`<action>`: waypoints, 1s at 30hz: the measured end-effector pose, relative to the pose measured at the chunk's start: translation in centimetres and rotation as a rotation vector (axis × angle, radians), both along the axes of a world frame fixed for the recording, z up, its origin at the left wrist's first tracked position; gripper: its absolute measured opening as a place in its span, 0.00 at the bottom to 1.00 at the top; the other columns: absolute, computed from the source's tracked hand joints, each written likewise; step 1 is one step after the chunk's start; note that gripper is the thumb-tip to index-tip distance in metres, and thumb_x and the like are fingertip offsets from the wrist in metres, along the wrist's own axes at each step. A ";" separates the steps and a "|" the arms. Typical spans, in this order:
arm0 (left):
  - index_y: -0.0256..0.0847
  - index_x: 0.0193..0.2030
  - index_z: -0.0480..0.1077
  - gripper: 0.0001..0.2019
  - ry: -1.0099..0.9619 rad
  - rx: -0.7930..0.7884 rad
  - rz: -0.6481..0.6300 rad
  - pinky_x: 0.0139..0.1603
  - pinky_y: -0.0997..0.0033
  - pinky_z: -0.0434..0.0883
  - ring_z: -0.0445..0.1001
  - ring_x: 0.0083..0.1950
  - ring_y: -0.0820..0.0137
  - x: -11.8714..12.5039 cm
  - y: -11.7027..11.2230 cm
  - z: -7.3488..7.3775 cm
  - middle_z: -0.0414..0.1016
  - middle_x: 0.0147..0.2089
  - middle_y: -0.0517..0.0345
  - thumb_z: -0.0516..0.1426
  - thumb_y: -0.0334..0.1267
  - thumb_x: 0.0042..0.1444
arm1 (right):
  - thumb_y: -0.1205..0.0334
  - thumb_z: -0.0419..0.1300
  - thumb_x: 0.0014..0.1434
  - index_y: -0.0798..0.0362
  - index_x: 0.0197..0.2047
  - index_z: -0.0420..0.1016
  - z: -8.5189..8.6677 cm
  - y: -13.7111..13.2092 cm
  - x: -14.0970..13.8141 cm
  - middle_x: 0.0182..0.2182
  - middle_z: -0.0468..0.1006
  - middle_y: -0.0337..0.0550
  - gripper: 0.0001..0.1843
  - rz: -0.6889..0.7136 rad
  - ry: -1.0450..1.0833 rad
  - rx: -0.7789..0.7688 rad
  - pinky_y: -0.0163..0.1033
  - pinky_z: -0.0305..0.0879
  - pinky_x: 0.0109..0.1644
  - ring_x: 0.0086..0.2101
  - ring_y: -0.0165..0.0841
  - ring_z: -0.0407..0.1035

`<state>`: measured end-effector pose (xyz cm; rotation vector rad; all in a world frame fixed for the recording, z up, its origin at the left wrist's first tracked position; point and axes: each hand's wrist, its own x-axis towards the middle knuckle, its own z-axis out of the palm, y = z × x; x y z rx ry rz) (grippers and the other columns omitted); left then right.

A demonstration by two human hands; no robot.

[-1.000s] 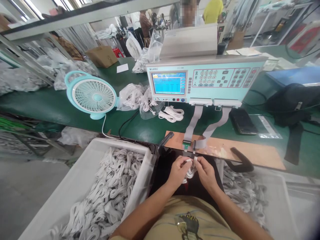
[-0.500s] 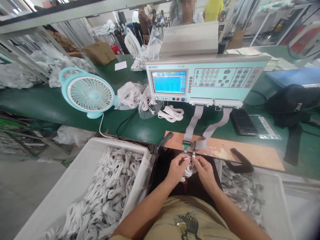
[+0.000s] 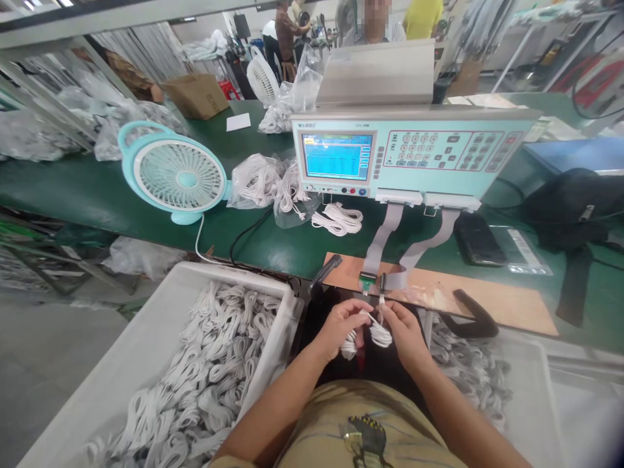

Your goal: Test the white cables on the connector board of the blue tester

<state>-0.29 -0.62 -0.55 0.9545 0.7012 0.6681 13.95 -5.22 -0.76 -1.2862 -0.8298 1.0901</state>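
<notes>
Both my hands work close together at the bench's front edge. My left hand (image 3: 344, 325) is closed on a coiled white cable (image 3: 349, 344), with thumb and index finger pinched near its end. Another coiled part of white cable (image 3: 381, 335) hangs between the hands; whether it is the same cable is unclear. My right hand (image 3: 403, 330) pinches a white cable plug just below the dark connector (image 3: 383, 284) on a grey ribbon cable. Left of that, the green circuit-board connector (image 3: 366, 281) points a small metal end toward me, apart from my left fingers.
A light-blue tester (image 3: 414, 146) with a lit screen feeds the ribbon cables (image 3: 377, 240). A fan (image 3: 182, 179), loose cable coil (image 3: 336, 220) and phone (image 3: 480, 239) lie around it. White bins (image 3: 121, 348) of coiled cables flank me. Other people are in the background.
My left hand has drawn slightly down and away from the green connector. The white coils now hang apart between my hands. My right hand stays near the dark connector; the view has shifted slightly.
</notes>
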 end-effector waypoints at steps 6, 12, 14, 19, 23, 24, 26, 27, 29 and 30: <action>0.37 0.43 0.69 0.19 -0.019 0.031 -0.071 0.14 0.81 0.60 0.65 0.15 0.82 -0.5 0.5 -0.1 0.73 0.35 0.57 0.61 0.39 0.43 | 0.49 0.63 0.49 0.54 0.24 0.67 0.3 0.2 0.0 0.18 0.63 0.34 0.17 0.017 0.167 -0.032 0.32 0.52 0.23 0.19 0.27 0.55; 0.35 0.30 0.68 0.12 0.140 0.174 0.140 0.15 0.81 0.57 0.64 0.14 0.79 1.1 0.7 -1.0 0.69 0.22 0.62 0.58 0.44 0.48 | 0.50 0.65 0.48 0.55 0.26 0.69 -0.2 0.5 -0.2 0.19 0.68 0.36 0.17 -0.029 0.216 -0.060 0.32 0.53 0.23 0.19 0.28 0.57; 0.36 0.27 0.67 0.12 0.182 0.204 0.137 0.15 0.82 0.56 0.64 0.14 0.78 1.3 0.8 -1.4 0.66 0.18 0.64 0.56 0.45 0.50 | 0.50 0.65 0.48 0.55 0.26 0.69 -0.3 0.5 -0.1 0.19 0.67 0.36 0.17 -0.021 0.210 -0.050 0.32 0.53 0.23 0.19 0.27 0.57; 0.37 0.24 0.65 0.13 0.200 0.197 0.168 0.16 0.81 0.56 0.64 0.14 0.77 1.7 1.2 -1.7 0.63 0.14 0.64 0.55 0.45 0.49 | 0.50 0.63 0.51 0.55 0.26 0.68 -0.6 0.4 0.1 0.20 0.68 0.37 0.16 0.016 0.201 -0.013 0.32 0.54 0.24 0.21 0.28 0.58; 0.37 0.22 0.64 0.13 0.187 0.169 0.238 0.17 0.80 0.58 0.64 0.14 0.76 2.3 0.9 -1.5 0.63 0.13 0.64 0.56 0.45 0.47 | 0.49 0.64 0.50 0.55 0.25 0.68 -0.6 0.4 0.1 0.19 0.67 0.36 0.18 0.015 0.201 -0.023 0.32 0.54 0.24 0.20 0.27 0.57; 0.37 0.21 0.64 0.13 0.173 0.154 0.268 0.17 0.80 0.58 0.64 0.14 0.77 2.5 0.7 -1.5 0.63 0.13 0.64 0.56 0.45 0.47 | 0.49 0.64 0.50 0.55 0.25 0.68 -0.5 0.4 0.1 0.19 0.67 0.36 0.18 0.015 0.205 -0.026 0.32 0.54 0.24 0.20 0.27 0.57; 0.37 0.20 0.63 0.13 0.136 0.120 0.324 0.17 0.80 0.57 0.62 0.14 0.77 2.8 0.4 -1.5 0.63 0.13 0.65 0.56 0.44 0.47 | 0.49 0.64 0.50 0.55 0.25 0.69 -0.4 0.5 0.0 0.19 0.68 0.36 0.18 0.021 0.211 -0.028 0.32 0.55 0.25 0.20 0.27 0.58; 0.37 0.20 0.63 0.14 0.118 0.106 0.344 0.17 0.80 0.57 0.62 0.14 0.78 2.9 0.2 -1.5 0.62 0.12 0.65 0.56 0.44 0.47 | 0.49 0.64 0.49 0.55 0.26 0.69 -0.4 0.6 0.0 0.19 0.69 0.37 0.18 0.021 0.208 -0.031 0.32 0.55 0.25 0.20 0.28 0.58; 0.37 0.21 0.63 0.14 0.098 0.088 0.358 0.17 0.80 0.57 0.61 0.14 0.78 3.2 0.2 -1.6 0.62 0.13 0.65 0.56 0.45 0.47 | 0.49 0.65 0.48 0.55 0.27 0.71 -0.5 0.7 0.3 0.20 0.70 0.38 0.17 0.013 0.201 -0.044 0.32 0.56 0.26 0.21 0.29 0.60; 0.37 0.21 0.64 0.14 0.096 0.084 0.353 0.17 0.80 0.58 0.61 0.14 0.78 3.4 0.3 -1.7 0.62 0.13 0.66 0.57 0.46 0.47 | 0.49 0.66 0.48 0.55 0.28 0.71 -0.6 0.7 0.6 0.21 0.71 0.38 0.17 0.005 0.198 -0.054 0.33 0.57 0.26 0.21 0.29 0.61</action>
